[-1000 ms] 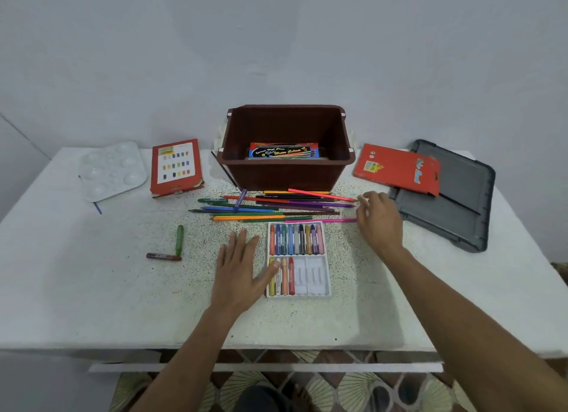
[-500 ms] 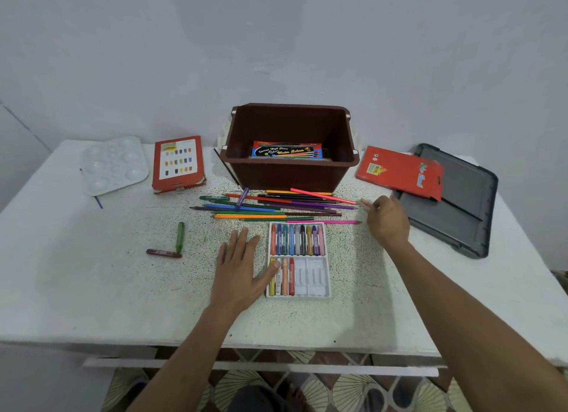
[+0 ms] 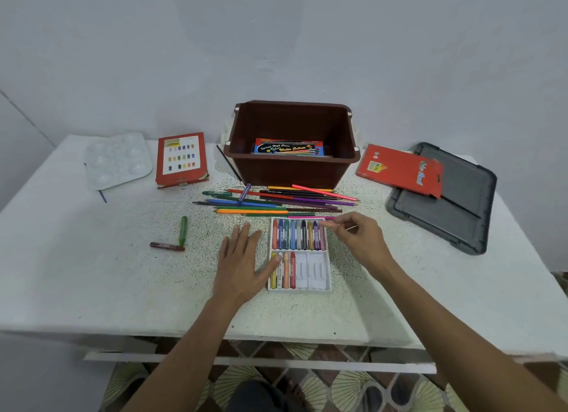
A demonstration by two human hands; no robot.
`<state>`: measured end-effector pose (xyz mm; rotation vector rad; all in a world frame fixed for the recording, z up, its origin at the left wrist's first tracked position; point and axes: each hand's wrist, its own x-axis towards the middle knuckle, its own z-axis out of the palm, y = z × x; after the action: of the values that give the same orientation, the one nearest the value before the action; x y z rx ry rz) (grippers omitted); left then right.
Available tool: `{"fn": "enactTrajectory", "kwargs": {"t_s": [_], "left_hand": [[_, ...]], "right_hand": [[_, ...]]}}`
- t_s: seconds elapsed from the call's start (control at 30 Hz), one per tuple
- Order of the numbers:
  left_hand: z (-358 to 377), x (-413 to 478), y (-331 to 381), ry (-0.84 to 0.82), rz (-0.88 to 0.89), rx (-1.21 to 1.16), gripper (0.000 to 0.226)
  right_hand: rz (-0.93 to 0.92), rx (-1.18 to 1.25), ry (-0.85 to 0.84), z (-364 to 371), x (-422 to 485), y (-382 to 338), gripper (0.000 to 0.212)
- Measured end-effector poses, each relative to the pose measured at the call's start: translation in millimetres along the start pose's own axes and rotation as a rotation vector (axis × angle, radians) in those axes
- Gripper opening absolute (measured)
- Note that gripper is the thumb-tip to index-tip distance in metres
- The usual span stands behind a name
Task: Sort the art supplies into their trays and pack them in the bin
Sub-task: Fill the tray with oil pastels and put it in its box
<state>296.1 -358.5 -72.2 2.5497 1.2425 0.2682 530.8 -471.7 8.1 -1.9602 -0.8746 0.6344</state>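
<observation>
My L hand (image 3: 241, 267) lay flat on the table (image 3: 92, 273), fingers straight & spread, just left of the crayon tray (image 3: 318, 273). The thumb tip touched the tray's left edge by the yellow crayon.

My R hand (image 3: 359, 242) hung over the tray's top-right corner. Thumb & forefinger pinched a pinkish stick (image 3: 330, 224), held roughly level w/ a pale end poking out to the right. Crayon or pencil, I couldn't tell.

The tray sat front-centre. Its top row was packed w/ crayons; the bottom row had four at the left, then white slots.

Loose colour pencils (image 3: 276, 201) lay in a heap btwn the tray & the brown bin (image 3: 292, 171). A pink pencil (image 3: 307, 217) lay along the tray's far edge. Inside the bin was a watercolour box (image 3: 289, 148).

Off to the left, a green crayon (image 3: 183, 234) & a dark red crayon (image 3: 167, 246) lay loose, ends nearly touching. Further back were a white palette (image 3: 118, 159) & a red swatch box (image 3: 181, 159).

On the right, a red packet (image 3: 399, 170) rested partly on the grey lid (image 3: 445, 202).
</observation>
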Motion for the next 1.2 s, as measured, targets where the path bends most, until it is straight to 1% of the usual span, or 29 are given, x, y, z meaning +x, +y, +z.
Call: {"fn": "enactTrajectory", "kwargs": {"t_s": [0.13, 0.27, 0.37, 0.5, 0.7, 0.9, 1.03, 1.1, 1.2], "left_hand": [[-0.4, -1.2, -0.8, -0.008, 0.003, -0.006, 0.088], [-0.3, -0.2, -1.2, -0.002, 0.006, -0.007, 0.088], [-0.8, -0.9, -0.8, -0.002, 0.009, -0.012, 0.089], [-1.5, -1.2, -0.6, -0.007, 0.009, -0.016, 0.09], [-2.4, -1.4, -0.2, -0.01, 0.007, -0.011, 0.09], [-1.0, -1.0, -1.5, -0.007, 0.008, -0.001, 0.09], [0.1, -0.4, -1.6, -0.006, 0.01, 0.004, 0.089], [0.5, -0.2, -1.7, 0.0, 0.013, 0.003, 0.088], [0.5, -0.6, -2.1, 0.004, 0.014, 0.008, 0.088]], "right_hand": [[-0.012, -0.081, -0.207, 6.5, -10.1, -4.7, 0.005], [-0.081, -0.208, -0.411, 10.9, -16.2, -10.1, 0.008], [-0.152, -0.337, -0.505, 16.2, -18.3, -12.8, 0.01], [-0.235, -0.465, -0.579, 25.2, -18.8, -18.6, 0.009], [-0.353, -0.515, -0.5, 42.0, -21.9, -17.7, 0.008], [-0.448, -0.479, -0.345, 48.3, -32.5, -2.2, 0.002], [-0.548, -0.488, -0.24, 50.1, -44.5, 9.9, 0.014], [-0.597, -0.483, -0.181, 51.3, -49.8, 15.8, 0.016], [-0.623, -0.486, -0.107, 52.9, -54.5, 26.1, 0.019]]}}
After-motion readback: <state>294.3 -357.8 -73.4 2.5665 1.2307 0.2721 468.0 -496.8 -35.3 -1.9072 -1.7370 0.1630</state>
